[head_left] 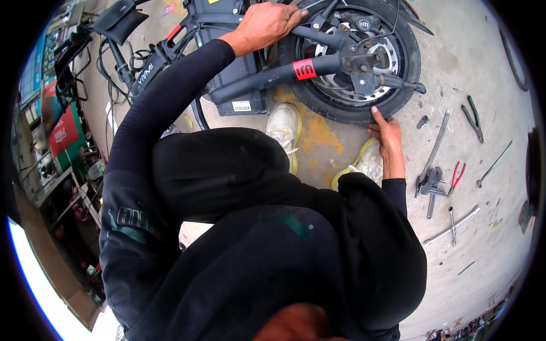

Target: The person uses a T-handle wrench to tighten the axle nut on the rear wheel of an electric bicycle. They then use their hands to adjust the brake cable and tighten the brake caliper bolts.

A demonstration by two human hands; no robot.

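Note:
An e-bike lies on its side in front of me, its rear wheel with a black tyre (398,102) and a silver brake disc (392,54) facing up. My right hand (388,136) is at the tyre's near edge, thumb on the sidewall and fingers curled below it. Across the black frame arm (278,75) with its red sticker, my left hand (266,25) is closed near the wheel's far left side. A thin metal piece shows by its fingertips; its grip is partly hidden. Beside the arm sits a black battery box (243,107).
On the concrete at right lie dark-handled pliers (473,119), red-handled pliers (456,179), a long flat bar (437,142), a cross wrench (453,226) and a thin rod tool (493,165). The handlebar (77,42) is at far left, near cluttered shelves.

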